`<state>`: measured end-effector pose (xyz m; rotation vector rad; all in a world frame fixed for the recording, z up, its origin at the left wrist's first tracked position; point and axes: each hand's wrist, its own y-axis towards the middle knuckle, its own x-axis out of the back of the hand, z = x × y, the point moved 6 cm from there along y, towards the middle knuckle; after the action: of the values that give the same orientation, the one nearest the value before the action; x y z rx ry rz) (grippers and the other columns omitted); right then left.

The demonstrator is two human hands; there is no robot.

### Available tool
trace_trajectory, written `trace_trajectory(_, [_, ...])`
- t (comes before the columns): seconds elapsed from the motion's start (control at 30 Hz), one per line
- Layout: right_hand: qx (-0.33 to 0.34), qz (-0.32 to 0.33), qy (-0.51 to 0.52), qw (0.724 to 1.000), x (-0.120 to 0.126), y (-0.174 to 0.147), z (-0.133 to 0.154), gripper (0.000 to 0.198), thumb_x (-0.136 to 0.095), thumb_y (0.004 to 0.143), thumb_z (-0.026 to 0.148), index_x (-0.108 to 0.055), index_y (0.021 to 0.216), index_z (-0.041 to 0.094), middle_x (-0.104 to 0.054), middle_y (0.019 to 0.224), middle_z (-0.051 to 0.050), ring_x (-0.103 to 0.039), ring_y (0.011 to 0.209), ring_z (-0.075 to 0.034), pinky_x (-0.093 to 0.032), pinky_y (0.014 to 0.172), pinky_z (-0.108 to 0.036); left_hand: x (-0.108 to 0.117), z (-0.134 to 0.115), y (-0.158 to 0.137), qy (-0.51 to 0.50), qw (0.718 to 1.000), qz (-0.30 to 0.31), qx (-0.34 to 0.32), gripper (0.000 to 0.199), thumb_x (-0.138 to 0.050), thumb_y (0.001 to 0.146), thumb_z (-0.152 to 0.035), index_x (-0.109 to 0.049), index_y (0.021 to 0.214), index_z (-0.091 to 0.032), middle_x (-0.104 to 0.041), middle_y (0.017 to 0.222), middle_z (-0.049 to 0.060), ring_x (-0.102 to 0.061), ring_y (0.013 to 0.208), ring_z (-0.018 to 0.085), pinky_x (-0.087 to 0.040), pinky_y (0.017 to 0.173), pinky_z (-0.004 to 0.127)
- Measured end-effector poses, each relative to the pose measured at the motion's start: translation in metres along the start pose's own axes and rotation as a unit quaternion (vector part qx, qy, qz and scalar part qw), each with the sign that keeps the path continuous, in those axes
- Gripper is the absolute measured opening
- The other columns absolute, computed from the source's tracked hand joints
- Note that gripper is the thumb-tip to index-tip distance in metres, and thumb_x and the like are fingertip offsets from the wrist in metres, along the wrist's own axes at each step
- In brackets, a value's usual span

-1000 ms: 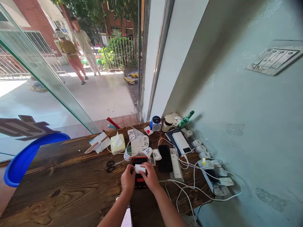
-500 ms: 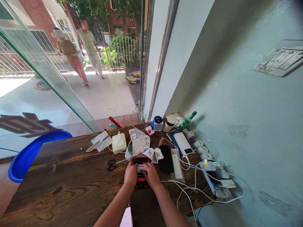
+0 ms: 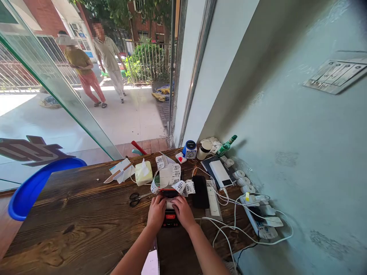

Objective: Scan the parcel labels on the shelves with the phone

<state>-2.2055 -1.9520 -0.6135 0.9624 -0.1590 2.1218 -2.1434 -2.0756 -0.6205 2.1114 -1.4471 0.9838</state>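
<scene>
a black-and-red device (image 3: 171, 218) is seen on a wooden table (image 3: 100, 217), its lid (image 3: 169, 193) raised. a white roll (image 3: 169, 205), partly hidden, is placed crosswise at its middle.

Through the head camera I read 4010, 4013, 4014, 4015 and 4001 in black on curled white paper label strips (image 3: 168, 176); a square QR code (image 3: 190, 154) fronts a blue, round-topped device (image 3: 186, 147).

Knife (image 3: 118, 173) on papers (image 3: 125, 176), tissues (image 3: 143, 175) just beside; jar (image 3: 203, 151) near bottle (image 3: 225, 147), by wall (image 3: 286, 126); outdoors, from afar, I see two people (image 3: 109, 55).
</scene>
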Motion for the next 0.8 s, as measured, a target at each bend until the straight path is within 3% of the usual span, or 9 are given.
trace_trajectory(0.13, [-0.001, -0.001, 0.002, 1.0, 0.002, 0.001, -0.002, 0.011, -0.055, 0.091, 0.023, -0.064, 0.09, 0.017, -0.067, 0.094, -0.003, -0.062, 0.095, -0.019, -0.054, 0.083, -0.04, 0.01, 0.003, -0.008, 0.009, 0.999, -0.027, -0.04, 0.035, -0.044, 0.087, -0.016, -0.068, 0.112, -0.022, -0.064, 0.117, 0.01, -0.052, 0.111, 0.027, -0.04, 0.104, 0.045])
trace_trajectory(0.33, [0.02, -0.016, 0.002, 1.0, 0.005, -0.005, 0.0, 0.011, -0.054, 0.091, 0.019, -0.064, 0.089, 0.017, -0.067, 0.098, -0.004, -0.062, 0.101, -0.02, -0.053, 0.088, -0.043, 0.023, -0.006, 0.0, 0.042, 0.995, -0.057, -0.077, 0.047, -0.039, 0.089, -0.014, -0.052, 0.134, -0.019, -0.052, 0.139, 0.009, -0.045, 0.127, 0.026, -0.033, 0.111, 0.044])
trace_trajectory(0.47, [0.038, -0.035, -0.014, 0.999, 0.006, -0.02, 0.004, 0.013, -0.053, 0.09, 0.014, -0.065, 0.093, 0.018, -0.066, 0.104, -0.005, -0.058, 0.107, -0.021, -0.053, 0.09, -0.044, 0.03, -0.011, 0.004, 0.056, 0.991, -0.051, -0.107, 0.034, -0.046, 0.09, -0.02, -0.066, 0.118, -0.02, -0.066, 0.116, 0.01, -0.055, 0.109, 0.027, -0.042, 0.102, 0.044])
trace_trajectory(0.6, [0.037, -0.071, -0.037, 0.996, 0.005, -0.037, 0.006, 0.015, -0.054, 0.088, 0.01, -0.066, 0.093, 0.019, -0.062, 0.106, -0.006, -0.056, 0.105, -0.022, -0.054, 0.086, -0.044, 0.034, -0.008, -0.002, 0.046, 0.988, -0.049, -0.138, 0.022, -0.059, 0.086, -0.025, -0.071, 0.104, -0.025, -0.068, 0.098, 0.006, -0.061, 0.096, 0.021, -0.05, 0.093, 0.035])
trace_trajectory(0.8, [0.016, -0.134, -0.047, 0.99, 0.006, -0.047, 0.005, 0.01, -0.053, 0.09, 0.013, -0.062, 0.093, 0.017, -0.058, 0.091, -0.002, -0.058, 0.086, -0.016, -0.055, 0.073, -0.034, 0.027, 0.005, -0.014, 0.046, 0.984, -0.128, -0.112, 0.023, -0.047, 0.092, -0.026, -0.068, 0.09, -0.017, -0.064, 0.09, 0.009, -0.065, 0.081, 0.019, -0.055, 0.074, 0.032])
